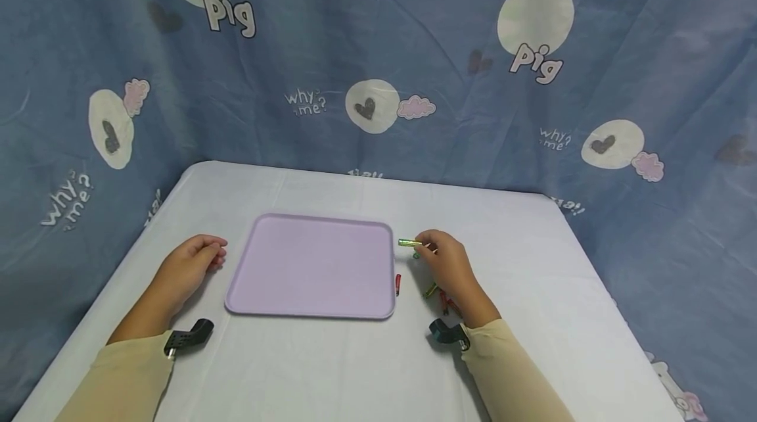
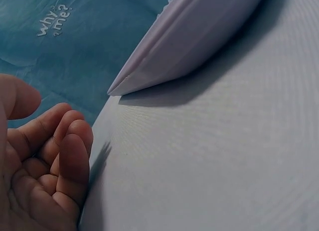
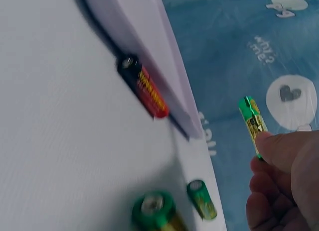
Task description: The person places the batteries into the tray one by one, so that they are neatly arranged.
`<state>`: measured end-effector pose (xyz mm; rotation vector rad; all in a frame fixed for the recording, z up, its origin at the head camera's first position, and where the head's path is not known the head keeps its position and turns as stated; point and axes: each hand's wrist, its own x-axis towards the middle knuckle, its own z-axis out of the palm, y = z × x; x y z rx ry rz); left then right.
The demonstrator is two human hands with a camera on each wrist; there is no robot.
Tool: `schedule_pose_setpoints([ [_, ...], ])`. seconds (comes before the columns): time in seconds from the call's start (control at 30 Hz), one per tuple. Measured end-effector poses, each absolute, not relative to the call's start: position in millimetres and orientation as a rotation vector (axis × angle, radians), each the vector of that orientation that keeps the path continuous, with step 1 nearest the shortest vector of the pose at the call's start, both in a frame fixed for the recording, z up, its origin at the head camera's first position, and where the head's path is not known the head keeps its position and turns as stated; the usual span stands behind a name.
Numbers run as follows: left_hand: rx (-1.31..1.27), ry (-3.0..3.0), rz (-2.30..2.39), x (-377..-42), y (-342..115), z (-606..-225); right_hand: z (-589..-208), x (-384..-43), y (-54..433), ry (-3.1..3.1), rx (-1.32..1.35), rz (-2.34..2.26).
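Note:
My right hand (image 1: 445,263) pinches a green and gold battery (image 3: 253,122) between thumb and fingers, just off the right edge of the lilac tray (image 1: 313,267). Below that hand, a red and black battery (image 3: 145,86) lies on the table against the tray's side. Two green and gold batteries stay on the cloth nearby, a small one (image 3: 202,199) and a larger-looking one (image 3: 158,211) close to the wrist camera. Red batteries (image 1: 445,302) lie partly hidden by the right wrist. Left of the tray, my left hand (image 1: 188,267) holds nothing, its fingers loosely curled.
A white cloth (image 1: 284,369) covers the table. Blue printed curtain (image 1: 378,34) hangs behind it and along both sides. Black wrist cameras (image 1: 190,334) are strapped at both sleeves, low over the table.

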<state>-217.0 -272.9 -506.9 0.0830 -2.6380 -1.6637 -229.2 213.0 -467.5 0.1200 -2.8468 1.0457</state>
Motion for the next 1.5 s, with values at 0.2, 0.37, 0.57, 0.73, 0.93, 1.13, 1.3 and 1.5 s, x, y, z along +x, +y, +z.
schedule_pose_setpoints([
  [0.2,0.106,-2.661,-1.637,-218.1,-271.6,-506.7,-465.9,-234.6,195.5,-2.834,0.284,1.025],
  [0.37,0.102,-2.687,-1.598,-218.0,-269.8,-505.0,-463.6,-239.0,177.1,-2.846,0.457,0.954],
  [0.57,0.088,-2.682,-1.601,-218.0,-269.2,-504.1,-460.4,-246.9,150.0,-2.831,0.685,0.857],
  [0.73,0.099,-2.694,-1.587,-217.8,-269.7,-503.3,-460.3,-255.0,126.3,-2.828,0.846,0.831],
  [0.93,0.118,-2.713,-1.582,-216.1,-270.3,-503.4,-460.9,-261.6,97.0,-2.779,1.031,0.841],
  [1.13,0.105,-2.708,-1.577,-215.6,-270.8,-504.8,-463.2,-265.5,71.3,-2.877,1.055,0.853],
  [1.3,0.117,-2.726,-1.561,-215.2,-270.2,-504.6,-466.3,-268.1,54.4,-2.919,1.071,0.912],
  [1.5,0.125,-2.727,-1.563,-214.2,-270.6,-503.2,-468.1,-271.5,33.5,-2.923,1.126,0.943],
])
